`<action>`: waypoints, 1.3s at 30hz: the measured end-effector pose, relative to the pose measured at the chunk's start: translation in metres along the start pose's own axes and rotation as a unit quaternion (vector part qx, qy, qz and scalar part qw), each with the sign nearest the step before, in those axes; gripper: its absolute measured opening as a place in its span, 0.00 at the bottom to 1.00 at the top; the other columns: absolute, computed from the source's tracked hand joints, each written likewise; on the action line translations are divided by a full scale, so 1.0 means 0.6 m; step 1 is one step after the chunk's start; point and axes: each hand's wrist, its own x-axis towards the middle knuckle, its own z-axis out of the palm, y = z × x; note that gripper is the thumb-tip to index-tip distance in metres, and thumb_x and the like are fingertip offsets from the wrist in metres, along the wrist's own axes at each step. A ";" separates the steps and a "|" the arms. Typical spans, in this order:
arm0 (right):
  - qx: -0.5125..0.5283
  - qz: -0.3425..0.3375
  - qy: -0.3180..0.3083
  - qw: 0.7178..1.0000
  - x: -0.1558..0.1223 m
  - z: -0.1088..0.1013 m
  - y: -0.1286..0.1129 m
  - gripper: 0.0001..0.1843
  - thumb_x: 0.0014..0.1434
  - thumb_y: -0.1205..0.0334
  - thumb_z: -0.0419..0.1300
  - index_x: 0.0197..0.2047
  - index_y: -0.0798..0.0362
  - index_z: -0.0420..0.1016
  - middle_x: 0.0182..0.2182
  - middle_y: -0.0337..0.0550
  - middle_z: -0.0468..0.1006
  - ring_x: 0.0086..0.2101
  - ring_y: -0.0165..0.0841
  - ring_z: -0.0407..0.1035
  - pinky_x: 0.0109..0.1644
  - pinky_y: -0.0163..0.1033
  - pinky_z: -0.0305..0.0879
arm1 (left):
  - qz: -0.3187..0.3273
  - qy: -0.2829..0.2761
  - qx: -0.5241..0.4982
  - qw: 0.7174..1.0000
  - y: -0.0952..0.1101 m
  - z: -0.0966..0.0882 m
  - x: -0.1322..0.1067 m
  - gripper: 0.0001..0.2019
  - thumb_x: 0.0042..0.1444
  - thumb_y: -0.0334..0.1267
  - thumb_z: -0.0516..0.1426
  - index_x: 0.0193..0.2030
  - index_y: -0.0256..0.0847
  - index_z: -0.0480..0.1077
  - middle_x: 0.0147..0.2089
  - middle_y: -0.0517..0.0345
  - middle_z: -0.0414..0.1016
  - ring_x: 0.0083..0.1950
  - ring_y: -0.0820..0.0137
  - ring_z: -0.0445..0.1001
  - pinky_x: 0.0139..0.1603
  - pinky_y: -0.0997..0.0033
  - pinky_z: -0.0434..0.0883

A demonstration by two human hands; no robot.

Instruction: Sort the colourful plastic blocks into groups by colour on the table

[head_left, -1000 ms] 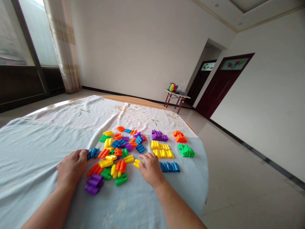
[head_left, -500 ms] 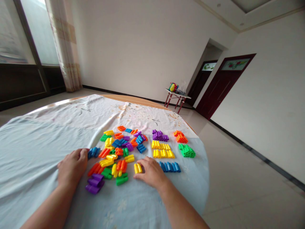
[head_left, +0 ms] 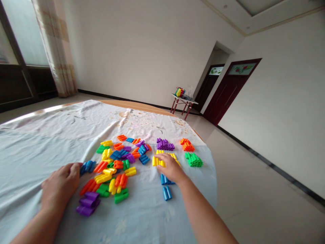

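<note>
My left hand (head_left: 61, 183) rests on the cloth at the left, fingers loosely lowered, its fingertips against some blue double-tube blocks (head_left: 87, 167). My right hand (head_left: 170, 166) reaches over the rows of yellow tube blocks, its fingers closed on a yellow tube block (head_left: 157, 162) at the left end of the nearer row. The hand hides part of these rows. Just under its wrist lie blue tube blocks (head_left: 167, 193), partly covered. Between the hands spreads a mixed heap of orange tube blocks (head_left: 121, 180), green ones (head_left: 121, 196), purple ones (head_left: 88, 203) and more.
Sorted purple blocks (head_left: 165, 144), orange blocks (head_left: 187, 145) and green blocks (head_left: 193, 160) stand in groups beyond my right hand. A light patterned tablecloth (head_left: 142, 217) covers the round table. Behind it stands a small side table (head_left: 184, 100) with bags on it.
My right hand has moved forward and right with the yellow block, from beside the heap to the yellow rows. Blue blocks near its wrist show more. My left hand stays by the blue blocks.
</note>
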 end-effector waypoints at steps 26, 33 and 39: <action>-0.009 0.069 0.109 0.992 0.010 -0.024 0.026 0.15 0.57 0.70 0.51 0.46 0.52 0.73 0.40 0.45 0.76 0.40 0.33 0.70 0.47 0.39 0.65 | -0.012 -0.020 -0.011 1.000 0.012 -0.009 -0.007 0.26 0.58 0.47 0.38 0.50 0.39 0.69 0.55 0.42 0.68 0.57 0.55 0.62 0.53 0.56 0.59; 0.109 0.041 -0.003 0.993 -0.064 0.080 -0.112 0.14 0.62 0.55 0.51 0.31 0.54 0.72 0.20 0.37 0.72 0.22 0.26 0.66 0.26 0.29 0.56 | 0.012 0.014 -0.024 1.000 0.010 -0.008 -0.014 0.23 0.59 0.45 0.40 0.48 0.37 0.70 0.50 0.43 0.71 0.53 0.58 0.64 0.50 0.57 0.61; -0.008 0.020 0.005 1.000 -0.084 0.142 -0.109 0.13 0.58 0.58 0.54 0.24 0.53 0.65 0.19 0.35 0.71 0.22 0.26 0.65 0.26 0.32 0.48 | 0.083 0.070 -0.028 0.994 0.013 -0.003 -0.025 0.22 0.60 0.43 0.39 0.45 0.36 0.71 0.47 0.45 0.72 0.51 0.60 0.65 0.51 0.59 0.61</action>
